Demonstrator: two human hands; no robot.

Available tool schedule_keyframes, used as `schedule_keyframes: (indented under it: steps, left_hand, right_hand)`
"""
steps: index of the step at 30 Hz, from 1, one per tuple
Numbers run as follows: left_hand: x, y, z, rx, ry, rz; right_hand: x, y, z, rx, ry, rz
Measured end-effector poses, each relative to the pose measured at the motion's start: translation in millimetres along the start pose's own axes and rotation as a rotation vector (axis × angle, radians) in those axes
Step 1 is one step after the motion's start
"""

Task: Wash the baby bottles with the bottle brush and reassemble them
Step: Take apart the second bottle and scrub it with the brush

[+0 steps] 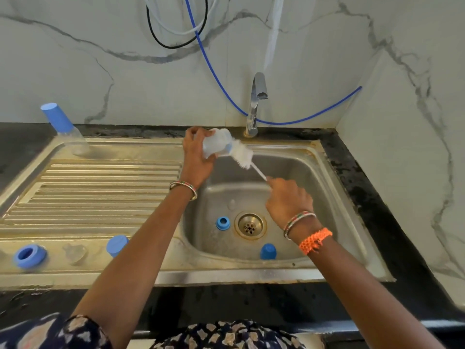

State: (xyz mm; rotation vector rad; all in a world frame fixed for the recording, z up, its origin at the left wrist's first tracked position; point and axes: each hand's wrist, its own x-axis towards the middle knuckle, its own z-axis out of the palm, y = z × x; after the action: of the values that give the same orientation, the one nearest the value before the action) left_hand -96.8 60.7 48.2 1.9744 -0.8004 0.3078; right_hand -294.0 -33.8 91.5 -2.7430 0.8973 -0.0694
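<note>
**Brush at the bottle's mouth, over the sink**

The left hand (198,157) has its fingers wrapped round a clear plastic baby bottle (216,144), tipped on its side above the back edge of the stainless steel sink basin (327,187). The right hand (286,200) pinches the thin white handle of a white bristled bottle brush (242,157), whose fluffy head sits at the bottle's mouth, mostly outside it.

Down in the basin, a blue screw ring (223,222) lies just left of the brass drain (249,226), and a blue cap (268,251) rests near the front wall. On the ridged draining board (100,187) stand a second capped bottle (66,129), another blue ring (30,255), a clear teat (75,253) and a blue cap (117,245). The chrome tap (256,104) rises behind the sink, from the dark bench (372,187).
</note>
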Motion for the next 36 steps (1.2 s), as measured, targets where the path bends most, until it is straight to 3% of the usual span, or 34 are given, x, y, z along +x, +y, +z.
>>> schedule_keyframes:
  steps: [4, 13, 18, 23, 28, 33, 36]
  left_hand:
    - [-7, -15, 0, 0.05, -0.032, -0.099]
    - [-29, 4, 16, 0.135, -0.131, 0.159]
    - [-21, -13, 1, 0.088, -0.042, 0.014]
    - [-28, 7, 12, 0.117, -0.109, 0.153]
    - [-20, -11, 3, 0.051, -0.008, -0.031]
    - [-30, 13, 14, 0.036, -0.09, 0.15]
    - [-27, 7, 16, -0.009, -0.042, 0.072]
  right_hand:
    - [-6, 11, -10, 0.099, 0.122, -0.02]
    - [5, -17, -21, -0.071, 0.111, -0.13]
    - [-17, -19, -29, -0.095, 0.063, -0.176]
    - [4, -27, -28, -0.078, 0.068, -0.124]
    - [-14, -24, -32, -0.093, 0.027, -0.154]
    - [0, -27, -32, -0.062, 0.083, -0.136]
    - [2, -28, -34, -0.06, 0.061, -0.133]
